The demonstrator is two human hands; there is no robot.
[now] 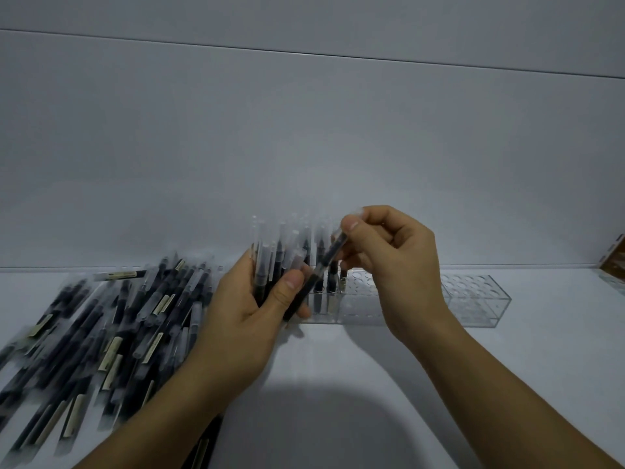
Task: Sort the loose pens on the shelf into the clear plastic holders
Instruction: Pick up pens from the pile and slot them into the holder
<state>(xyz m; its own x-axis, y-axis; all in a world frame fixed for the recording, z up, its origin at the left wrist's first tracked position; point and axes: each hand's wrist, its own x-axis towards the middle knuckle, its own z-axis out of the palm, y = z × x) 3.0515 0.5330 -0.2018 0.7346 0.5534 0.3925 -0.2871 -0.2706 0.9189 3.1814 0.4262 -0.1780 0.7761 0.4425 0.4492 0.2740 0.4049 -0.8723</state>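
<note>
Two hands working pens over the white shelf (pixel 338 384).
Pale label strips (pixel 113 357) on the loose pile (pixel 101 333) at left; print too blurred to read. Left hand (pixel 243 319) grips an upright bundle of pens (pixel 267 262). Right hand (pixel 395 265) pinches one tilted dark pen (pixel 321 265) near its cap. Clear holders (pixel 473 299) sit just behind; standing pens (pixel 333 282) fill a few left holes.
</note>
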